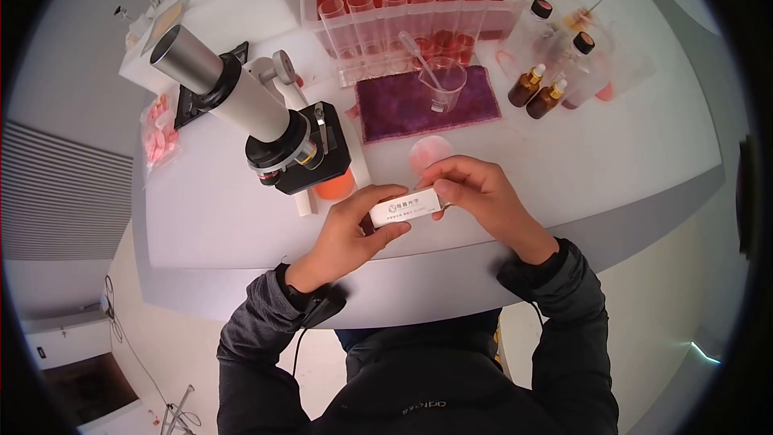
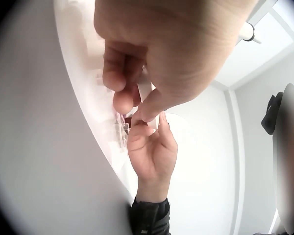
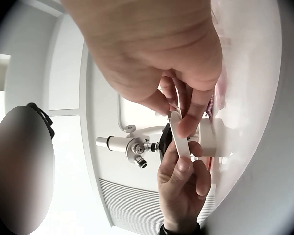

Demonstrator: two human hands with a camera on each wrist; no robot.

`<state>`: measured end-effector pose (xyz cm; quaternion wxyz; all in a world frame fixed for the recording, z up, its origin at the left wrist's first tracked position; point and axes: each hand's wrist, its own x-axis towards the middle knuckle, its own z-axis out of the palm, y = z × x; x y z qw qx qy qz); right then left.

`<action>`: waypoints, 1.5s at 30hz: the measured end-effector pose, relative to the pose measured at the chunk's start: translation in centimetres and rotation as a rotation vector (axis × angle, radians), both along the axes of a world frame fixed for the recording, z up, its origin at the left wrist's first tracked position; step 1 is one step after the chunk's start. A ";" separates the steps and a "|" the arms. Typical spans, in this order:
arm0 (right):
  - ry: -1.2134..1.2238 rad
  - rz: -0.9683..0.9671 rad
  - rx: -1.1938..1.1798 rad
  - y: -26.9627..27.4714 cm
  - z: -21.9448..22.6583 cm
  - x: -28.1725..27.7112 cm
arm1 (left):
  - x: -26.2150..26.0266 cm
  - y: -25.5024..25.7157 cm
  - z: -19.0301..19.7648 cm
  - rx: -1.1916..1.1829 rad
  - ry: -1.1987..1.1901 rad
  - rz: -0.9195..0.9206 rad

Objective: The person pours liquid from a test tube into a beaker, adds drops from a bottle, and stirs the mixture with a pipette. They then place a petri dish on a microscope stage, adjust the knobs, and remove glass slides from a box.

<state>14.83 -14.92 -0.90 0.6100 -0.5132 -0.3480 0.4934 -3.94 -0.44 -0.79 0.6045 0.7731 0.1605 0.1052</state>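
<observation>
A small white box (image 1: 405, 208) with printed dark lettering is held level above the table's front part, in front of the microscope (image 1: 270, 125). My left hand (image 1: 348, 231) grips its left end between thumb and fingers. At the right end, my right hand (image 1: 485, 197) pinches the box with thumb and fingertips. The right wrist view shows the box (image 3: 180, 137) edge-on between both hands, with a thin flap at the end by the right fingers. What lies inside the box is hidden.
Behind the hands lie a round pink-white disc (image 1: 431, 153) and a purple cloth (image 1: 386, 109) bearing a beaker (image 1: 443, 97) with a dropper. Farther back stand several clear tubes (image 1: 424, 8) before a red-filled tub. Amber dropper bottles (image 1: 545, 101) and clear bottles stand at right.
</observation>
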 end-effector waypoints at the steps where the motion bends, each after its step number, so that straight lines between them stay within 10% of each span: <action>1: 0.010 0.005 0.002 0.0 0.0 -0.1 | 0.0 0.0 -0.1 0.026 0.005 -0.006; 45: -0.684 -0.097 0.108 -0.1 0.4 0.0 | -0.2 0.2 -0.2 0.097 0.007 0.045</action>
